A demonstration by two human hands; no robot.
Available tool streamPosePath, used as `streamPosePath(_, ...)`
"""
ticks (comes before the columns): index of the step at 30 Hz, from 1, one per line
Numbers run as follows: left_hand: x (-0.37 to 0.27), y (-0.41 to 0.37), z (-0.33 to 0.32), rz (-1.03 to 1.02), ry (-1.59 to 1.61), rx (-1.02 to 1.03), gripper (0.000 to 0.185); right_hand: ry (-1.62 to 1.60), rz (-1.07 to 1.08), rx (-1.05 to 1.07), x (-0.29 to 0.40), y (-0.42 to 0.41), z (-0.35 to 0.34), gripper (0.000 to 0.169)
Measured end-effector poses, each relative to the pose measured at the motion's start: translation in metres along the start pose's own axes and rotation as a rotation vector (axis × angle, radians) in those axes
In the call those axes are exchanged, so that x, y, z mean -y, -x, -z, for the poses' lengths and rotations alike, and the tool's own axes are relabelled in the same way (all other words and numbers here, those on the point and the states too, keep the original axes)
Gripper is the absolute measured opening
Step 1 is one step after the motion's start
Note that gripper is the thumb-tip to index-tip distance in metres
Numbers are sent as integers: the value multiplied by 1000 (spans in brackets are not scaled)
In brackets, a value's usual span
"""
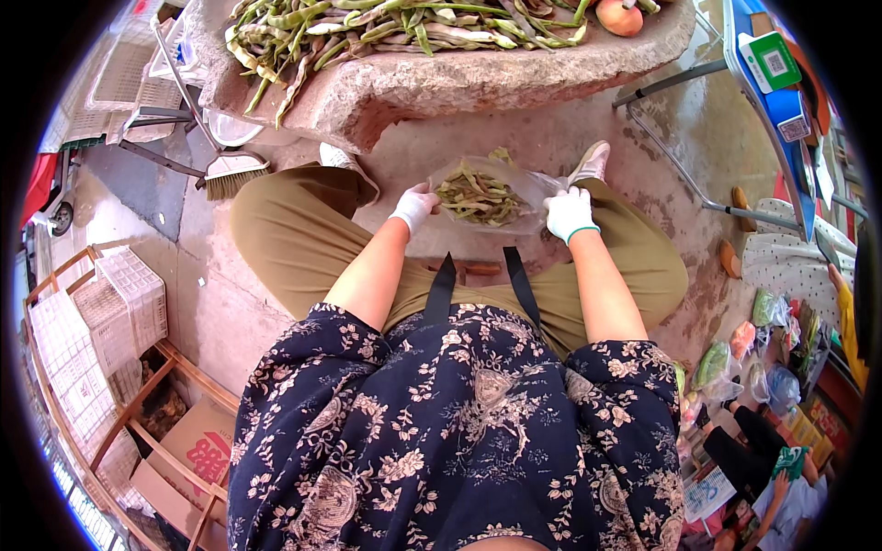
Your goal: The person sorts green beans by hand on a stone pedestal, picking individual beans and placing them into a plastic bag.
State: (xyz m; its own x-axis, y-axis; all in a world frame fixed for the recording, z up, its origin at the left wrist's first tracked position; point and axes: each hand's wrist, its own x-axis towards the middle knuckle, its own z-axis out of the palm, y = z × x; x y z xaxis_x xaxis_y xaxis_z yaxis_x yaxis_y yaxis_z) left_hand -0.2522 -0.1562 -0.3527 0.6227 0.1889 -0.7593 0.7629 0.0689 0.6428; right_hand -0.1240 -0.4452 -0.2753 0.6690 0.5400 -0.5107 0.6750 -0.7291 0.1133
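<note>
Between my knees a clear plastic bag point(534, 222) hangs low near the floor, holding trimmed bean scraps point(482, 196). My left hand point(415, 206), in a white glove with the fingertips showing, grips its left edge. On the opposite side my right hand point(570, 210), in a white glove with a green cuff, is closed on the gathered plastic. Ahead of me, long green and purplish bean pods point(386, 27) lie heaped on a rough stone slab point(441, 86). A round reddish-orange vegetable or fruit point(619, 18) rests at the heap's right end.
A broom head point(236, 175) stands on the floor at left. White plastic crates point(131, 296) and a cardboard box point(186, 448) fill a wooden frame. A blue-edged folding table point(765, 117) stands at right. Other people point(792, 496) and bagged vegetables point(713, 365) are lower right.
</note>
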Motion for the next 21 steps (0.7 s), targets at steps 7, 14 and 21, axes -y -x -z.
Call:
streamPosePath(7, 7, -5, 0, -17, 144, -159, 43, -214, 104, -384, 50, -8, 52, 19)
streamPosePath(14, 5, 5, 2, -103, 170, -110, 40, -297, 182, 210, 152, -81, -16, 35)
streamPosePath(21, -6, 30, -3, -227, 176, -81, 38, -317, 225, 357, 180, -104, -62, 44)
